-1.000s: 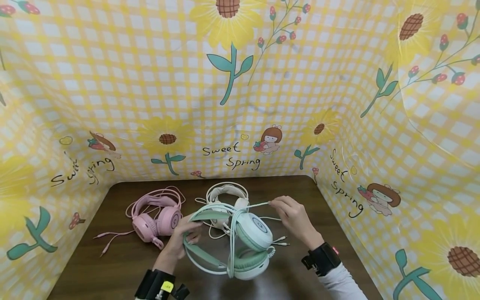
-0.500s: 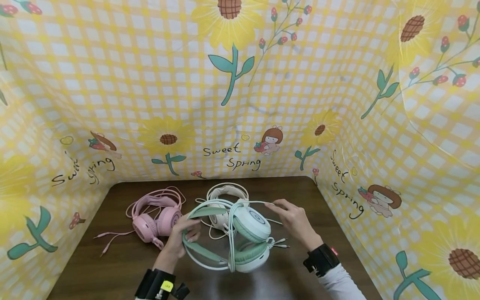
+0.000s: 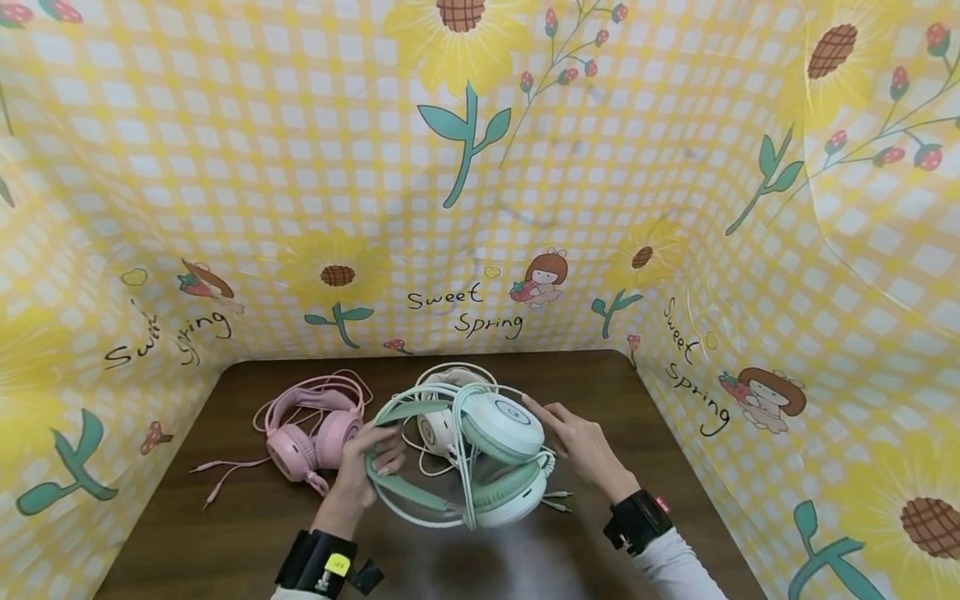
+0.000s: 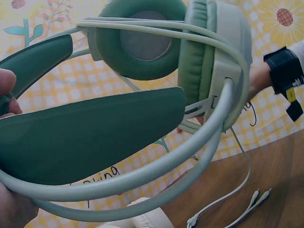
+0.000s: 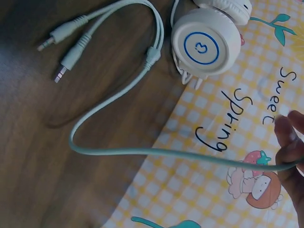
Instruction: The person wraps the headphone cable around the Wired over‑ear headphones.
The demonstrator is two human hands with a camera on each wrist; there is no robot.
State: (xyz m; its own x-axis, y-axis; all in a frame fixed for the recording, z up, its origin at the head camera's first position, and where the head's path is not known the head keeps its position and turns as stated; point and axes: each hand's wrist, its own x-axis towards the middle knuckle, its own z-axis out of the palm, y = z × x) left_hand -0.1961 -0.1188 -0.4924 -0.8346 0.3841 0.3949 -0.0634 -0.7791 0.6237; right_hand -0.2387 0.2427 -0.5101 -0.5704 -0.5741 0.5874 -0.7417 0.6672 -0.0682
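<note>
My left hand point(image 3: 366, 465) grips the headband of the mint-green headphones point(image 3: 501, 427) and holds them above the table. Their cable wraps in several loops around the band and ear cups. Close to the upper ear cup, my right hand point(image 3: 583, 442) pinches the pale green cable point(image 5: 190, 156), which trails off to a split end with two plugs point(image 5: 71, 54). In the left wrist view the green cushions point(image 4: 95, 135) of the headband fill the middle, and the ear cups hide most of the right hand.
Pink headphones point(image 3: 294, 450) lie on the dark wooden table point(image 3: 195, 542) at the left, their plugs pointing outward. White headphones point(image 3: 435, 429) stand behind the green pair and are partly covered by it. Yellow checked cloth point(image 3: 480, 242) walls the back and sides.
My right hand has moved left, in to the upper ear cup, and the free stretch of cable between them has shortened. The green headphones have shifted up slightly in my left hand.
</note>
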